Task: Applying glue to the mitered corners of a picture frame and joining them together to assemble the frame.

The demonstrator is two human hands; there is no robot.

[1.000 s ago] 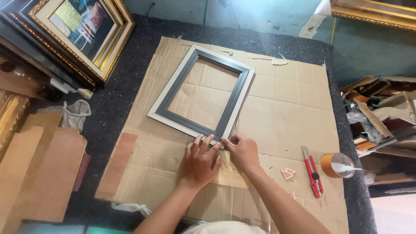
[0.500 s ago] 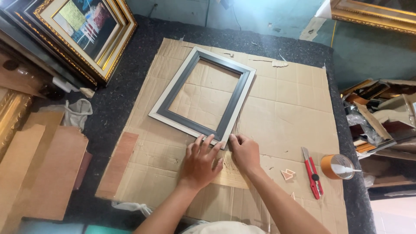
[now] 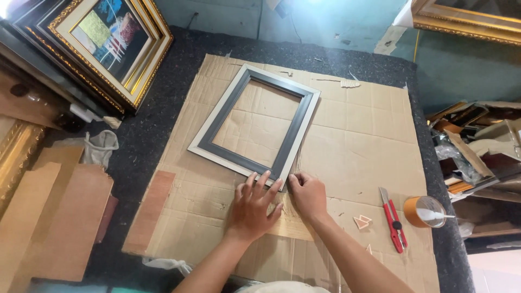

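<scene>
Grey-and-cream moulding makes up the empty rectangular picture frame, which is lying flat and slightly skewed on the flattened brown corrugated cardboard sheet that is covering the dark speckled worktop. Both hands are working at the frame's near right corner: the left hand is resting palm-down on the cardboard with fingers spread, its fingertips touching the frame's near rail, while the right hand is curled just beside the corner, fingers drawn together against the outer edge; whether it is pinching anything small there cannot be told. To do this corner work well, the spread hand should, I judge, be pressing the rail flat so the mitre is staying closed, and the curled one should be pushing squarely inward rather than upward, since a tilt could be opening the joint. Keeping the frame seated on the cardboard is also protecting its face. Well apart to the right, a red-handled utility knife is lying beside an orange-rimmed roll of tape, with two small triangular wood offcuts near them. Gilded ornate frames holding a painting are leaning at the far left, and reddish-brown backing boards are lying at the near left.
</scene>
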